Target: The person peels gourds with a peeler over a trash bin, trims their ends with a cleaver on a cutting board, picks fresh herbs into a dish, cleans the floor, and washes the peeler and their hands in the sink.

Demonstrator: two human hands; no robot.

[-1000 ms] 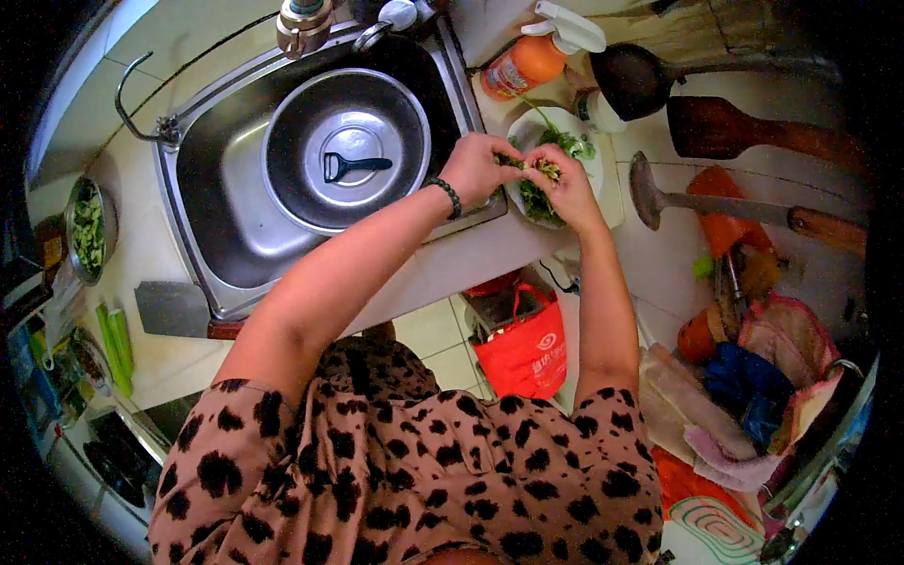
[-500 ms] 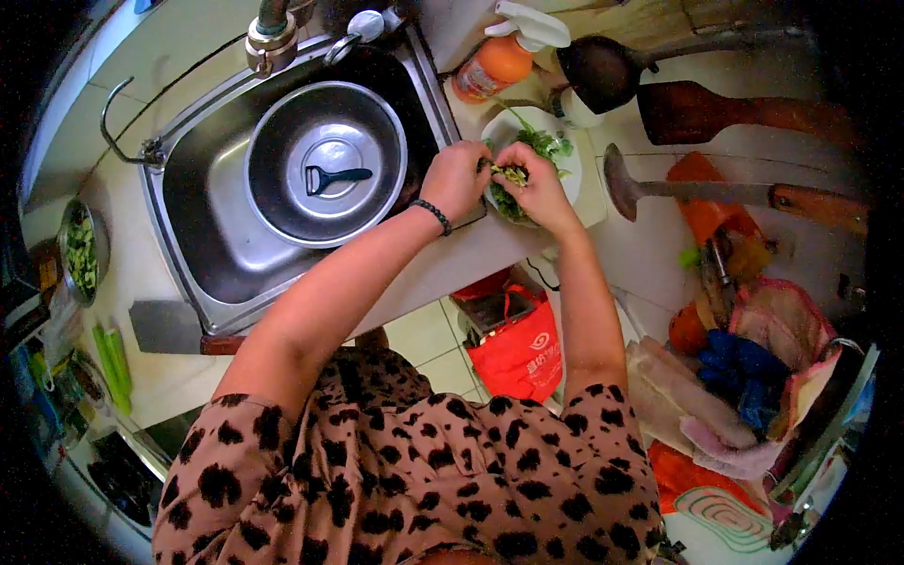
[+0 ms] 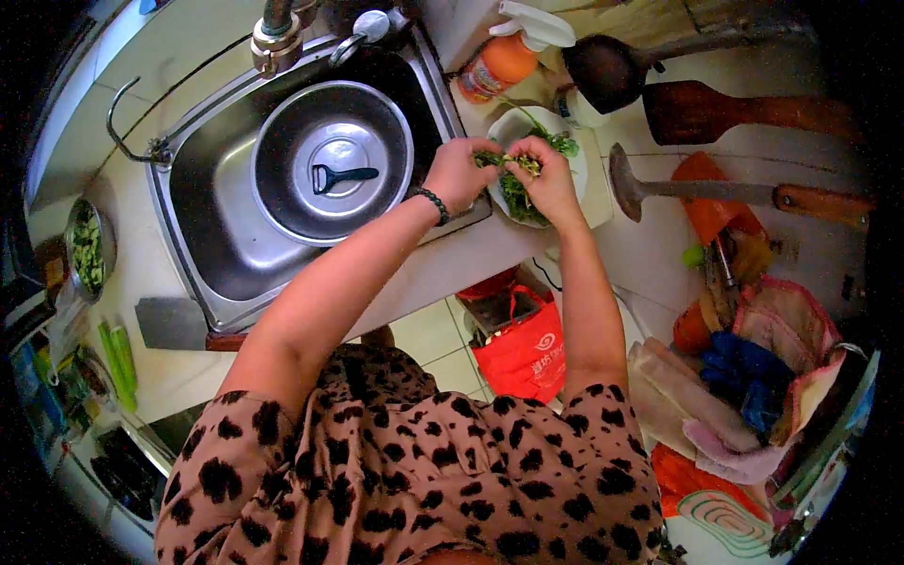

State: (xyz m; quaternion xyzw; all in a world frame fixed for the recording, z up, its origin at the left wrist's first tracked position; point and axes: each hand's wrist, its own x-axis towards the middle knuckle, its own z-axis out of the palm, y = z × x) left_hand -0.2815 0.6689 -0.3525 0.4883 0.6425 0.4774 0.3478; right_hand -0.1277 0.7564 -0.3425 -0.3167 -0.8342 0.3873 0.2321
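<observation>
My left hand point(image 3: 459, 175) and right hand point(image 3: 548, 181) pinch small leafy green sprigs point(image 3: 521, 166) above round white plate point(image 3: 589, 169).

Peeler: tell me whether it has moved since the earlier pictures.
No: judged against the metal bowl, the peeler lies in the same spot on its bottom; only the view shifted.

Greens point(image 3: 518, 196): partly hidden by the right hand point(image 3: 549, 179); single leaves blur together.
Plate point(image 3: 586, 168): left rim (some of it) behind the left hand point(image 3: 457, 174).
Spray bottle point(image 3: 499, 68): label print too small to read.
Tap point(image 3: 277, 47): cut off by the top edge.
</observation>
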